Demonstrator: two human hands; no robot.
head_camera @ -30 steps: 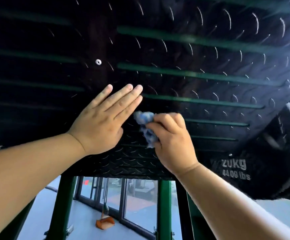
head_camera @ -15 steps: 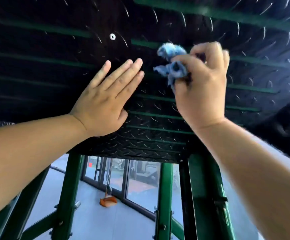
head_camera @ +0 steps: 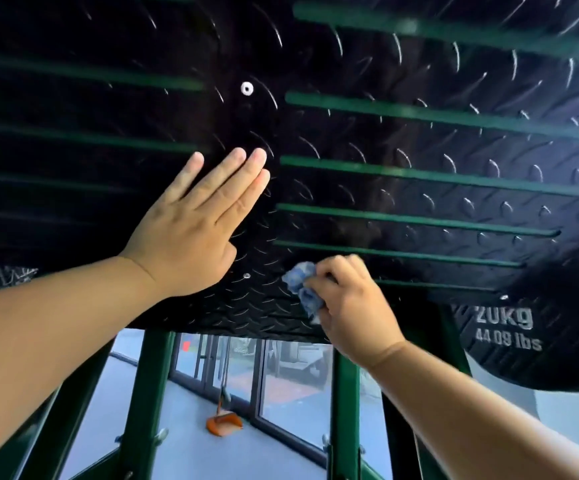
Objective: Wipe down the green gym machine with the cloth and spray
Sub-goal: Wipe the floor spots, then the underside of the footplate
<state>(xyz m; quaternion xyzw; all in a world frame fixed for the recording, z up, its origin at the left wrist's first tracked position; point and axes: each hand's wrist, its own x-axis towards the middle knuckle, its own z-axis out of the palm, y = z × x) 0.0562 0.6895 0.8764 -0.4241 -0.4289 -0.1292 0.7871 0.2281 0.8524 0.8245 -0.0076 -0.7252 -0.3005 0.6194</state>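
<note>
Weight plate [head_camera: 537,341] reads "20kg 44.09 lbs". Right hand [head_camera: 354,306] grips cloth [head_camera: 303,285]; left hand [head_camera: 191,233] flat on footplate [head_camera: 385,140].

Top half of the black tread plate [head_camera: 350,133] is smeared with motion blur, the bumps are just streaks, and it runs off the top, left and right edges. The cloth [head_camera: 303,285] is mostly buried in the right hand [head_camera: 354,306], only a crumpled blue bit pokes out on the fist's left. The left hand [head_camera: 191,237] shows only its back, palm side hidden. Both forearms get chopped by the frame edges. The weight plate [head_camera: 523,358], lower right, is cut by the right edge, lettering kinda soft. The green posts [head_camera: 148,393] run off the bottom. No idea what the white patterned bit [head_camera: 1,280] at the left edge or the small orange thing [head_camera: 224,424] at bottom centre are.
</note>
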